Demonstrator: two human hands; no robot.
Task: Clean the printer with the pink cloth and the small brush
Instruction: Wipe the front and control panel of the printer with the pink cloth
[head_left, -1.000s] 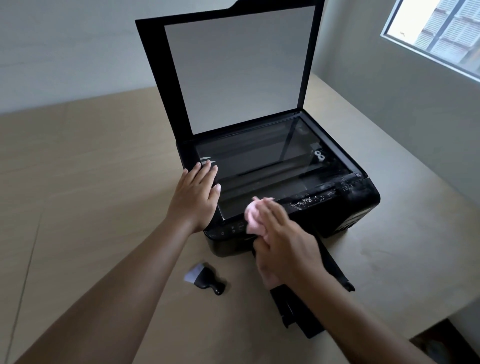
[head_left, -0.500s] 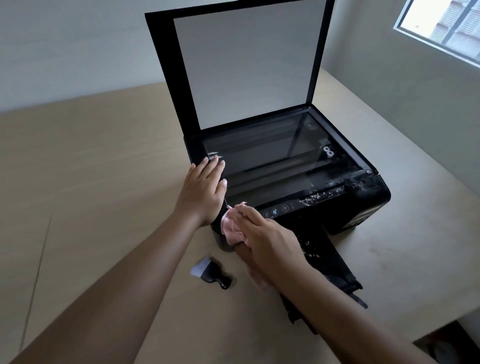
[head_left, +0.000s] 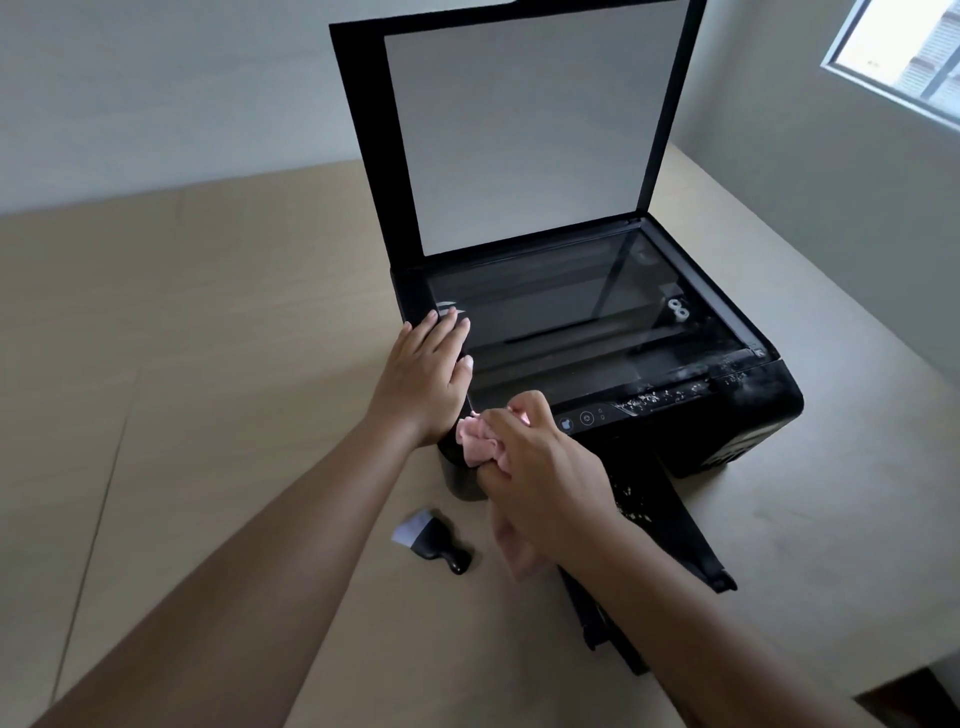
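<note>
A black printer (head_left: 737, 431) stands on the wooden table with its scanner lid (head_left: 524, 124) raised and the glass bed exposed. White dust flecks lie along its front panel on the right side. My left hand (head_left: 426, 379) rests flat on the printer's near-left top corner, fingers together. My right hand (head_left: 540, 467) presses a crumpled pink cloth (head_left: 475, 439) against the front-left corner of the control panel. The small black brush (head_left: 434, 540) with pale bristles lies on the table just in front of the printer, below my hands.
The printer's black output tray (head_left: 670, 525) sticks out toward me, partly under my right forearm. The beige table (head_left: 208, 364) spreads wide to the left. A wall and a window (head_left: 904, 57) are at the right; the table edge drops off at the lower right.
My right hand has slid the pink cloth leftward along the front panel to the left corner. The left hand stays on the printer. The view has shifted slightly.
</note>
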